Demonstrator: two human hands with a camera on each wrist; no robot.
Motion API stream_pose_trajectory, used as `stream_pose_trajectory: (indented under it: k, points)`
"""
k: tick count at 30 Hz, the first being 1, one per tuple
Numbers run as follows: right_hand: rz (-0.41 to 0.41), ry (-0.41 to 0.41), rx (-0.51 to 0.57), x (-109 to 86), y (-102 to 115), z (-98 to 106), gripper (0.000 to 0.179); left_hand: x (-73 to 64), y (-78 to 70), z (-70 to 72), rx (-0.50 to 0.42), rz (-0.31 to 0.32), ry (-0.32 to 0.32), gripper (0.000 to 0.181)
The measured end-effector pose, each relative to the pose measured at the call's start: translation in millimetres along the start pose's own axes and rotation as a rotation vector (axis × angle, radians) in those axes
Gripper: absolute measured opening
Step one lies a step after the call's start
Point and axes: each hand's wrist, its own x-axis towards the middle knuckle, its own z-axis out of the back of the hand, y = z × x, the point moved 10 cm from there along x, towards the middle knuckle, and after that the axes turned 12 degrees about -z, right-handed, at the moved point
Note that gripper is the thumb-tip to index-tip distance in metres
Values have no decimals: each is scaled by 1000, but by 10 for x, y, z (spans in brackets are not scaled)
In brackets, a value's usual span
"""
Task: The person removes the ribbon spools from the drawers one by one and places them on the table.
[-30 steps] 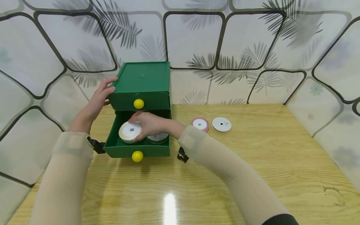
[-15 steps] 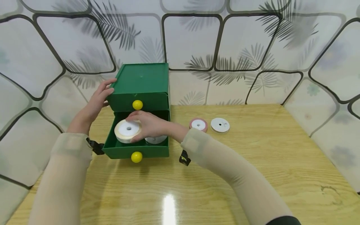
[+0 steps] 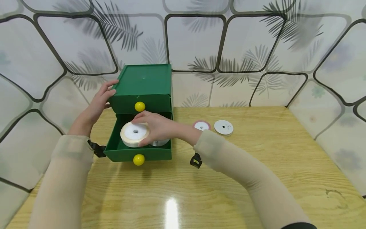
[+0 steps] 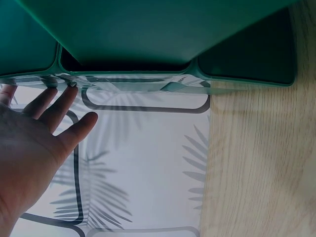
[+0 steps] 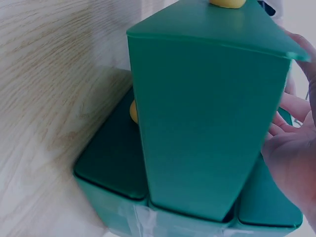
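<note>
A green drawer cabinet (image 3: 145,79) stands at the left of the table with a lower drawer (image 3: 117,155) pulled out. Inside or just above that drawer, my right hand (image 3: 160,128) grips a spool of cream ribbon (image 3: 130,136) by its right edge, thumb in front and fingers behind. Another spool (image 3: 160,142) lies in the drawer, partly hidden under my right hand. My left hand (image 3: 97,103) rests its straight fingers against the cabinet's left side. The left wrist view shows the fingertips of this left hand (image 4: 34,143) touching the side wall.
On the table right of the cabinet lie a pink-edged spool (image 3: 201,125) and a white spool (image 3: 224,127). Yellow knobs (image 3: 138,160) stick out from the drawer fronts. Behind the wooden table (image 3: 228,178) rises a patterned backdrop (image 3: 197,41).
My right hand first shifted the cream ribbon spool slightly left, then brought it back to the right. The left hand has kept its place on the cabinet.
</note>
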Motion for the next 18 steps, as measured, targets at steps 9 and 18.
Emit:
stream_pose_trajectory:
  k: [9, 18]
  points:
    - [23, -43, 7, -241, -50, 178, 74, -4, 5, -5, -12, -4, 12, 57]
    - [10, -65, 149, -558, -215, 395, 76, -15, -25, -17, -7, 2, 14, 56]
